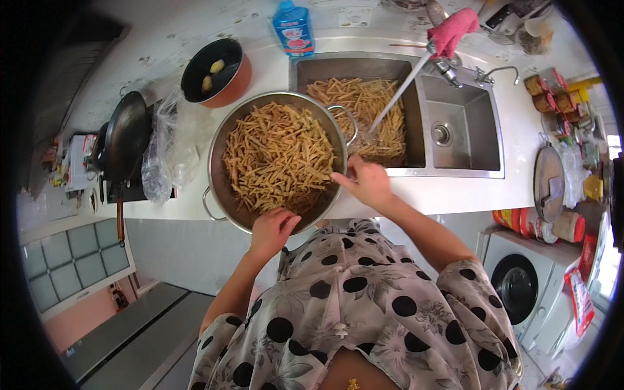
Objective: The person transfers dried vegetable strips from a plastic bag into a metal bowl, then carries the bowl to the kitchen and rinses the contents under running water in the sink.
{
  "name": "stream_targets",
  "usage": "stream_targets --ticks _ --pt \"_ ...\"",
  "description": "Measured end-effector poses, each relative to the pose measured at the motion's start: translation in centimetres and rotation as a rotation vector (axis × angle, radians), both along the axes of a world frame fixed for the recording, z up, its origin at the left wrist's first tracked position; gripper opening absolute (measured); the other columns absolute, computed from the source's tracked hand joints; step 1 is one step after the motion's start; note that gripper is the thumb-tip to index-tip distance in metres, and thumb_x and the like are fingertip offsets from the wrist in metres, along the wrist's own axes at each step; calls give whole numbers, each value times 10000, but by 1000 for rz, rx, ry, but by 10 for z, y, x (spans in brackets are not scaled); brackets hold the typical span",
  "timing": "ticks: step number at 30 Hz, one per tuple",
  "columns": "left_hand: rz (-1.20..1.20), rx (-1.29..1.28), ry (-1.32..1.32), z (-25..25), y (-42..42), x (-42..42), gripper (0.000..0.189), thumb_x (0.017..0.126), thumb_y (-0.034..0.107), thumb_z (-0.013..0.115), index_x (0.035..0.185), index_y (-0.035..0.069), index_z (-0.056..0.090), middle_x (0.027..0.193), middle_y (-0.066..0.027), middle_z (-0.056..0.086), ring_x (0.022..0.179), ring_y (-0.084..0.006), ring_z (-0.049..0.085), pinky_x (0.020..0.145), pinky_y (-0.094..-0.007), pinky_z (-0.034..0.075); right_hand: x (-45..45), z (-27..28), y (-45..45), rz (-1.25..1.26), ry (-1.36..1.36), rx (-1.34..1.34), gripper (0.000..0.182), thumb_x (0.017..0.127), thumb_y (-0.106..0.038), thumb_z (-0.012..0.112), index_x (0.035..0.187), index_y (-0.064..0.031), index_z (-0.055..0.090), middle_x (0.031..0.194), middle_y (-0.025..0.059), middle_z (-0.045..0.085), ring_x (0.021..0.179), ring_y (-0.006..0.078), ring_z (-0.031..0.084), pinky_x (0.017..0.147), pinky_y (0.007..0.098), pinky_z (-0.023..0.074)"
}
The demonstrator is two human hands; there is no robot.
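Note:
A large two-handled metal pot [217, 146] stands on the counter, filled with cut brown strips [280, 156] that look like dried vegetable. My left hand [274, 229] is at its near rim, fingertips at the strips; whether it pinches any cannot be told. At the right rim, my right hand [366, 181] has its thumb over the edge by the strips and its other fingers outside. Beyond it, more strips [360, 112] lie in water in the larger sink basin [417, 126]. Water runs into that basin from a faucet [441, 66] with a pink cloth [453, 31] on it.
A small black-lined pot [229, 87] holding yellowish pieces stands behind the large pot, near a blue bottle [293, 31]. Clear plastic bags [163, 156] and a dark wok [126, 136] are at left. The smaller basin [463, 126] and a second tap [497, 73] are at right.

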State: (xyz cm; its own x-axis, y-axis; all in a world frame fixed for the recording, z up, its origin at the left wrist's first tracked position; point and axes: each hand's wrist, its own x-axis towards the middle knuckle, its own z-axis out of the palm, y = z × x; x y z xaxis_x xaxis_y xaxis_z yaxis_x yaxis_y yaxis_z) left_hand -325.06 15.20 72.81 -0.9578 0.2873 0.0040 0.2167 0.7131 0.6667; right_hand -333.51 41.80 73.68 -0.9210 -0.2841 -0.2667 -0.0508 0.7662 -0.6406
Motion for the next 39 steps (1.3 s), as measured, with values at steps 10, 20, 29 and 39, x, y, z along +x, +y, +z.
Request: stream_targets --ticks 10,20,29,39 --pt "-184 -253 19 -4 -7 14 260 808 324 671 889 77 677 832 -64 616 832 -284 599 721 -395 486 -22 -22 -10 996 699 348 339 716 -434 662 843 -119 651 814 13 623 871 191 599 786 344 425" --pt "-92 -229 272 34 -40 27 166 728 196 714 818 76 644 776 -59 612 790 -274 587 743 -387 461 13 -19 -21 743 856 12 195 708 -331 622 722 -144 570 700 -25 544 736 151 555 691 301 411" --pt "-380 -320 425 144 -26 -51 163 697 149 732 784 56 632 748 -64 595 759 -277 567 758 -393 448 35 11 -13 330 753 -259 264 766 -327 680 707 -97 565 692 47 583 702 243 587 638 357 457" --pt "-778 -363 -71 225 141 -242 181 772 197 662 770 17 639 678 -60 579 681 -183 533 643 -301 416 11 10 9 -487 371 -980 383 950 -260 563 692 3 460 573 59 359 548 140 344 511 308 331"
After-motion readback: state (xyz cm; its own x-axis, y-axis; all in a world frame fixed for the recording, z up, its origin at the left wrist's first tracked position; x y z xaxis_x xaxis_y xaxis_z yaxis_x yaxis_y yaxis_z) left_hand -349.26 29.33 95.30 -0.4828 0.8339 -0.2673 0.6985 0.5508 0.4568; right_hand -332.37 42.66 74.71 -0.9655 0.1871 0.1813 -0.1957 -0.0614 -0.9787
